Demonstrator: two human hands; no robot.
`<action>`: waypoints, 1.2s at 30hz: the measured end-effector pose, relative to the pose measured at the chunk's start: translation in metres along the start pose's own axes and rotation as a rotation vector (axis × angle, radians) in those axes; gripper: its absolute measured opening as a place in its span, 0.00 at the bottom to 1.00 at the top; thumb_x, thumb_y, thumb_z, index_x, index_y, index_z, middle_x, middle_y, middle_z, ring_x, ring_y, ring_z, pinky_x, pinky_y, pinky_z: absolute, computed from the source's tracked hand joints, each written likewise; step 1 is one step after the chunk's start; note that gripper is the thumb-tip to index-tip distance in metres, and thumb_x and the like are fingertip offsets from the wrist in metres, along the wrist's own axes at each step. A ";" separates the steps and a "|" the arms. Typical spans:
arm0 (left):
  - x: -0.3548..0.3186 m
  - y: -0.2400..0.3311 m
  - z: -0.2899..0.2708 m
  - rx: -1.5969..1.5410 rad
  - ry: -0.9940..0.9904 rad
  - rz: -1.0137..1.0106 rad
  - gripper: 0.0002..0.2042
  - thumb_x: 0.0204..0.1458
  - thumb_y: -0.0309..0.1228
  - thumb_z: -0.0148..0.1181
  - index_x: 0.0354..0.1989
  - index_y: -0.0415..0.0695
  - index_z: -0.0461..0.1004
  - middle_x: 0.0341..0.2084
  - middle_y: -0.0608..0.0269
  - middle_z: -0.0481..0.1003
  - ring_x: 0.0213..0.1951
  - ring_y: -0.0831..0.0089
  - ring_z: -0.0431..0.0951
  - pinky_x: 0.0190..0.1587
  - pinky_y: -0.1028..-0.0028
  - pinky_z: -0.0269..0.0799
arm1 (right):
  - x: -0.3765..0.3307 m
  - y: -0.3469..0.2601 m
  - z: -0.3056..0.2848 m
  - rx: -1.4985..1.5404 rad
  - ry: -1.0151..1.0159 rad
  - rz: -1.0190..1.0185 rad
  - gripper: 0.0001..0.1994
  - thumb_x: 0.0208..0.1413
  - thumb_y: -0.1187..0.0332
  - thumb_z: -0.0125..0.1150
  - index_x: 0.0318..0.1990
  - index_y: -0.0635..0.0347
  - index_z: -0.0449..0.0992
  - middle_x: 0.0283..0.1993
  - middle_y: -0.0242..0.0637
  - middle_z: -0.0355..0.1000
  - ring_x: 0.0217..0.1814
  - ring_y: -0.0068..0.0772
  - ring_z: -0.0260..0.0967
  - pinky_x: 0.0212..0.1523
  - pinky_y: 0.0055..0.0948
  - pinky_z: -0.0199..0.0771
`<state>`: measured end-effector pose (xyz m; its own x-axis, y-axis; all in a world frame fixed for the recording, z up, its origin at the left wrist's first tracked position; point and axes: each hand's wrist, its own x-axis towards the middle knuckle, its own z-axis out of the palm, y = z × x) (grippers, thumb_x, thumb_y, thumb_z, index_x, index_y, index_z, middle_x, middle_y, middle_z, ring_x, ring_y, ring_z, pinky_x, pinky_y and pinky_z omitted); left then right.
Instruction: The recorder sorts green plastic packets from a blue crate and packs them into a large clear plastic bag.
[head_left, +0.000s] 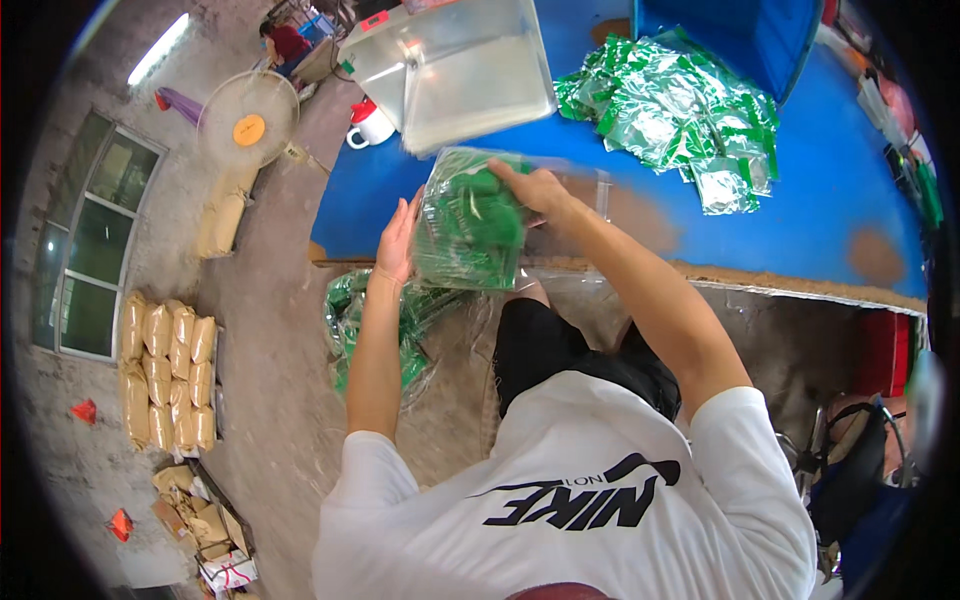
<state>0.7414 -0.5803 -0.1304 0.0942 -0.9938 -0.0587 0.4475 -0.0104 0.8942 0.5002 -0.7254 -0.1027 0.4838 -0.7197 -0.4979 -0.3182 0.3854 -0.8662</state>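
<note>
A clear plastic bag (465, 245) packed with green packets is upright at the table's near edge, between my two hands. My left hand (398, 240) lies against the bag's left side with its fingers stretched out and pointing up. My right hand (535, 192) is closed at the bag's upper right, by its loose clear mouth; part of its fingers is hidden. Beyond my right hand, a heap of green and silver foil packets (680, 115) is spread on the blue table (800, 225). More green packets in clear plastic (405, 345) lie on the floor below my left forearm.
A pale, see-through bin (480, 75) stands at the back, beside a white mug with a red lid (370, 125). A blue crate (735, 40) is behind the heap. Leftward are a round fan (248, 120) and stacked tan sacks (168, 375). Another person (285, 45) sits far off.
</note>
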 end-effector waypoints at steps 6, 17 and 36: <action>0.017 0.002 0.054 0.000 -0.004 -0.044 0.34 0.68 0.53 0.35 0.74 0.41 0.46 0.72 0.61 0.52 0.70 0.66 0.54 0.71 0.65 0.48 | 0.014 0.029 -0.014 -0.164 0.202 -0.517 0.40 0.54 0.41 0.63 0.62 0.68 0.64 0.54 0.57 0.73 0.56 0.49 0.72 0.52 0.38 0.75; 0.041 -0.013 0.053 -0.043 -0.017 -0.079 0.37 0.66 0.58 0.34 0.75 0.43 0.43 0.74 0.62 0.47 0.72 0.69 0.49 0.73 0.67 0.43 | -0.024 0.029 -0.033 -0.258 0.302 -0.528 0.33 0.64 0.49 0.55 0.65 0.68 0.62 0.58 0.61 0.70 0.58 0.51 0.70 0.59 0.38 0.66; 0.059 0.005 0.084 0.667 -0.164 -0.084 0.43 0.54 0.31 0.67 0.75 0.51 0.46 0.69 0.53 0.57 0.67 0.65 0.59 0.67 0.68 0.56 | -0.086 0.058 -0.044 -0.071 0.045 -0.575 0.43 0.55 0.69 0.66 0.72 0.55 0.43 0.45 0.48 0.77 0.35 0.43 0.78 0.41 0.38 0.80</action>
<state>0.6744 -0.6485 -0.0926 -0.0765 -0.9900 -0.1186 -0.2000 -0.1013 0.9745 0.4047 -0.6667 -0.1079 0.5608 -0.8261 0.0556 -0.0692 -0.1137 -0.9911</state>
